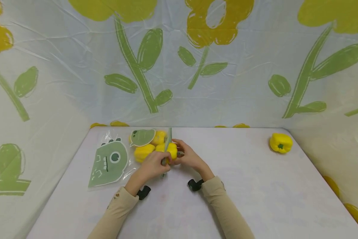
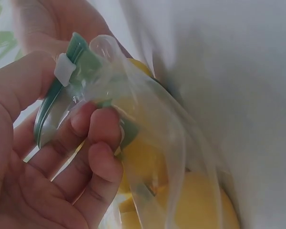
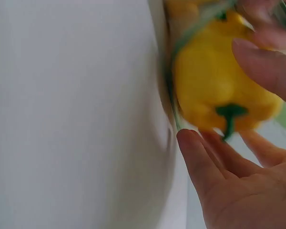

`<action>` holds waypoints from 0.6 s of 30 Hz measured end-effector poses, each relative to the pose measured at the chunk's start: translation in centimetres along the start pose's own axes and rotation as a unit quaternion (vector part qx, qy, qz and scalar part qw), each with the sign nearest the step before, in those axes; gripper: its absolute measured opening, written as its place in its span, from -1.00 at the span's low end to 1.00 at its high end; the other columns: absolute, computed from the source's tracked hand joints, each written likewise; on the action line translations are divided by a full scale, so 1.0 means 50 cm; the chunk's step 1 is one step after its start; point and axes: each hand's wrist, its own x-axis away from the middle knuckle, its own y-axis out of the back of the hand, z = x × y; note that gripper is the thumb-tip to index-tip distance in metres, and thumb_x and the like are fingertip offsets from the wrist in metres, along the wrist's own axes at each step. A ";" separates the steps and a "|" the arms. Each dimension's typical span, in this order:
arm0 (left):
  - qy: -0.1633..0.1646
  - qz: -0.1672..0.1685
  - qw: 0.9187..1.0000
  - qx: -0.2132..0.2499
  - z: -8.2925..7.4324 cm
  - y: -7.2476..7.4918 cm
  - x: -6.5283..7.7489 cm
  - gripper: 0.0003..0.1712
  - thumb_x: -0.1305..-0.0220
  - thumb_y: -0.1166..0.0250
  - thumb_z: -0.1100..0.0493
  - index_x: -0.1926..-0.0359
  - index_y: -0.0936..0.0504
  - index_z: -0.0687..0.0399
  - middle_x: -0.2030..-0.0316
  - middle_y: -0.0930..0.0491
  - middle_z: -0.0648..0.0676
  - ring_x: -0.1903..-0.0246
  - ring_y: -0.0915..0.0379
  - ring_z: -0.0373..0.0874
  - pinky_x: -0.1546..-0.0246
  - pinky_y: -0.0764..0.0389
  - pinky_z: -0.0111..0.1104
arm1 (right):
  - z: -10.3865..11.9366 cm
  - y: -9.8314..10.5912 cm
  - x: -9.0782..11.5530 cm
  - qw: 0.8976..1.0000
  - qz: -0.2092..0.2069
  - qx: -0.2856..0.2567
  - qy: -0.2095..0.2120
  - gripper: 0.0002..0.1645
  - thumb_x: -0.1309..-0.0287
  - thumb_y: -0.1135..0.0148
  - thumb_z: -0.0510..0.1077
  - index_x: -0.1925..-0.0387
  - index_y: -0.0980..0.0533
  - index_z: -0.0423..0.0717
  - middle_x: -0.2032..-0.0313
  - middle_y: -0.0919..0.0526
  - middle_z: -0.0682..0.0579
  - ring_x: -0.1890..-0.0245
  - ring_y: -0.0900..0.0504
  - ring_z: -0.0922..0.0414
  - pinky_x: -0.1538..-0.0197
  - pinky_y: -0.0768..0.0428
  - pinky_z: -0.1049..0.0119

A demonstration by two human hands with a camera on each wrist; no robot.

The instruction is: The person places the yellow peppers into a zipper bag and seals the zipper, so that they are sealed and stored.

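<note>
In the head view, my left hand (image 1: pixel 154 163) holds the mouth of a clear zip bag (image 1: pixel 143 137) with a green printed creature. The left wrist view shows its green zip strip with a white slider (image 2: pixel 64 70) by my left thumb, the other fingers curled against the plastic. Several yellow bell peppers (image 1: pixel 144 153) lie inside the bag. At the mouth is a bell pepper (image 3: pixel 219 81) with its green stem facing my right hand (image 1: pixel 191 156). In the right wrist view, extended right fingers (image 3: pixel 200 162) sit close under that pepper and the bag's rim.
Left of the peppers, a flat clear bag (image 1: pixel 110 162) with a one-eyed green monster print lies on the white table (image 1: pixel 256 199). Another yellow bell pepper (image 1: pixel 280 142) stands at the far right. Flower-printed sheeting (image 1: pixel 241 83) walls in the back and sides.
</note>
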 end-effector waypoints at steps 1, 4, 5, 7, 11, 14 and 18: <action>0.004 0.001 1.000 0.003 0.000 0.002 0.001 -0.81 0.07 -0.40 0.32 0.38 -0.65 -0.02 0.57 -0.48 -0.16 0.57 -0.31 -0.24 0.49 -0.37 -0.38 | -0.001 0.006 0.001 1.000 -0.001 -0.004 0.001 0.06 0.09 -0.39 -0.37 -0.48 -0.16 -0.09 -0.35 -0.33 -0.15 -0.30 -0.37 -0.11 -0.29 -0.39 0.01; 0.012 0.003 1.000 0.010 -0.001 0.006 0.004 -0.81 0.06 -0.40 0.32 0.37 -0.65 0.01 0.60 -0.44 -0.15 0.58 -0.31 -0.23 0.49 -0.36 -0.37 | -0.005 0.024 0.006 1.000 -0.009 -0.018 0.003 -0.04 0.05 -0.39 -0.39 -0.42 -0.23 -0.20 -0.31 -0.39 -0.20 -0.27 -0.42 -0.15 -0.27 -0.42 0.02; 0.012 0.004 1.000 0.012 -0.002 0.007 0.004 -0.81 0.06 -0.40 0.32 0.37 -0.65 0.02 0.61 -0.43 -0.14 0.58 -0.31 -0.23 0.49 -0.36 -0.37 | -0.008 0.029 0.007 1.000 -0.012 -0.022 0.002 -0.09 0.03 -0.38 -0.40 -0.40 -0.28 -0.22 -0.29 -0.42 -0.19 -0.25 -0.44 -0.15 -0.26 -0.44 0.03; 0.011 0.007 1.000 0.013 -0.002 0.007 0.004 -0.81 0.05 -0.39 0.32 0.36 -0.64 0.03 0.62 -0.42 -0.14 0.58 -0.30 -0.23 0.50 -0.36 -0.38 | -0.012 0.035 0.009 1.000 -0.012 -0.024 0.007 -0.21 -0.03 -0.36 -0.38 -0.34 -0.35 -0.23 -0.27 -0.46 -0.18 -0.21 -0.49 -0.16 -0.23 -0.46 0.04; 0.006 0.008 1.000 0.009 -0.001 0.005 0.003 -0.81 0.05 -0.39 0.32 0.36 -0.64 0.02 0.61 -0.42 -0.15 0.58 -0.30 -0.24 0.50 -0.36 -0.38 | -0.018 0.029 0.007 0.999 -0.017 -0.030 0.020 -0.31 -0.10 -0.35 -0.32 -0.30 -0.42 -0.21 -0.24 -0.50 -0.16 -0.14 -0.54 -0.17 -0.18 -0.50 0.04; 0.003 0.005 1.000 0.007 -0.001 0.003 0.003 -0.81 0.05 -0.38 0.32 0.35 -0.64 0.02 0.60 -0.43 -0.16 0.58 -0.30 -0.24 0.49 -0.36 -0.38 | -0.015 0.014 0.004 0.999 -0.031 -0.032 0.026 -0.34 -0.10 -0.38 -0.28 -0.27 -0.45 -0.20 -0.21 -0.52 -0.16 -0.09 -0.58 -0.18 -0.16 -0.51 0.01; -0.002 0.007 1.000 0.006 0.000 0.001 0.002 -0.81 0.05 -0.38 0.31 0.34 -0.66 0.04 0.59 -0.44 -0.17 0.59 -0.30 -0.24 0.50 -0.36 -0.39 | -0.004 -0.001 0.004 0.999 -0.041 -0.017 0.027 -0.35 -0.07 -0.42 -0.24 -0.23 -0.48 -0.16 -0.18 -0.54 -0.11 -0.05 -0.60 -0.15 -0.12 -0.52 0.01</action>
